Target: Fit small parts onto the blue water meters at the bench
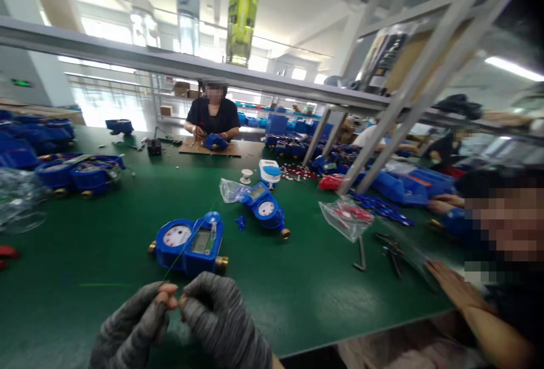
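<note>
Both my hands wear grey knit gloves with bare fingertips. My left hand [136, 323] and my right hand [216, 315] meet near the table's front edge, fingertips pinched together on a thin green wire [181, 250]. The wire runs up to a blue water meter [189, 241] with a white dial and brass ends, lying just beyond my hands. A second blue water meter [266, 206] lies farther back, beside a small clear bag [232, 189].
The green table [297, 289] carries a bag of red parts [348, 217], a hex key [361, 255], pliers [393, 253], and piled blue meters [80, 172] at left. A person sits opposite; another person's hand [450, 284] rests at right. Slanted metal struts [382, 131] rise right of centre.
</note>
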The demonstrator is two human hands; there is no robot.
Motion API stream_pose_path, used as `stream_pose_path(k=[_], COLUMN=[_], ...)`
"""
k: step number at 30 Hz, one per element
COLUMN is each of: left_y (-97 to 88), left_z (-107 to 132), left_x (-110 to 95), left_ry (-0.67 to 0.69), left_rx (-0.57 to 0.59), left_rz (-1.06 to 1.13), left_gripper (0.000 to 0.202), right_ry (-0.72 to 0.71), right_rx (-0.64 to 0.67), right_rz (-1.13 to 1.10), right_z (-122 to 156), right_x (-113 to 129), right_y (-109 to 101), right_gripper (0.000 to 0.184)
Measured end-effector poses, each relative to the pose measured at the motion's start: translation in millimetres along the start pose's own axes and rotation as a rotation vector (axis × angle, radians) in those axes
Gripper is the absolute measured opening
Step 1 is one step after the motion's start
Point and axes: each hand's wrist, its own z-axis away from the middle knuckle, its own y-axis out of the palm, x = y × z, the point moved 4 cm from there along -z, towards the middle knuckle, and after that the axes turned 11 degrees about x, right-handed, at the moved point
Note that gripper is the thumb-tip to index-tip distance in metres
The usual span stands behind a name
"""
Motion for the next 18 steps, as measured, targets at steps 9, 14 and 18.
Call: stream_pose_path(k=[9,14,18], left_y=[-15.5,-37.9,-39.7], left_z=[5.9,-4.6,-7.5], left_x=[-8.3,-14.6,-4.1], left_ry=[0.061,-0.14,-0.17], left_rx=[-0.301,-0.485,-0.421], left_rz=[0.233,0.551,0.614], left_gripper=[0.034,0.03,0.026], right_ry=[0.082,-0.073,-0.169], right_rx=[-0.203,-0.19,-0.13], right_rz=[0.181,0.555,0.765], right_z=[9.6,17.7,18.3], right_x=[5.0,25.7,34.7], right_y=[-68.9,-74.6,-62.4], right_gripper=[0.025,0.019,0.014])
